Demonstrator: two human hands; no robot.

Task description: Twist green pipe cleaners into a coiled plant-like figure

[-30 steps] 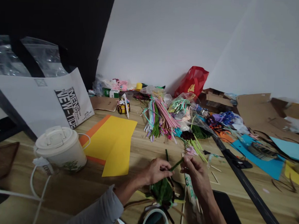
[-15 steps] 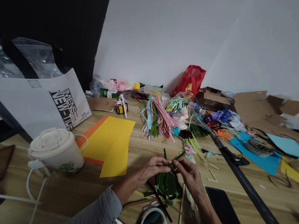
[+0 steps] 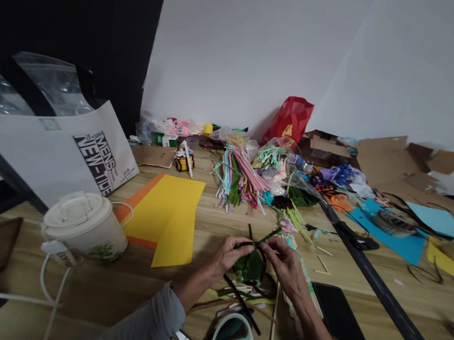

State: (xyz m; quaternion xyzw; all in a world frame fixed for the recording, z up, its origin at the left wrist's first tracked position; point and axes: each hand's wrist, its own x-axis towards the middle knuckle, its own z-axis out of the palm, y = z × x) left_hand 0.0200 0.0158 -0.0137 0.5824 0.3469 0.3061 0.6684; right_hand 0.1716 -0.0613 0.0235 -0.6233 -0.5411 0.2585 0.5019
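Note:
A round, coiled dark green piece [image 3: 249,267] hangs between my two hands, low in the middle of the view. Green stems [image 3: 250,233] stick up from its top edge and cross there. My left hand [image 3: 229,255] pinches the upper left of the piece between thumb and fingers. On the right side, my right hand [image 3: 283,257] is closed on the base of the stem that slants up to the right. Below the piece lie short sticks and dark strips [image 3: 243,303] on the table.
Scissors [image 3: 233,333] lie nearest me. Yellow paper [image 3: 177,213], a lidded cup [image 3: 87,225] and a white bag [image 3: 68,154] stand left. Pipe cleaners [image 3: 244,176] are heaped ahead. A black phone-like slab [image 3: 340,323] lies right, beside a dark rail [image 3: 382,289].
My hands have moved slightly apart and left, and the green piece has tilted and lifted a little, showing more of the sticks beneath it.

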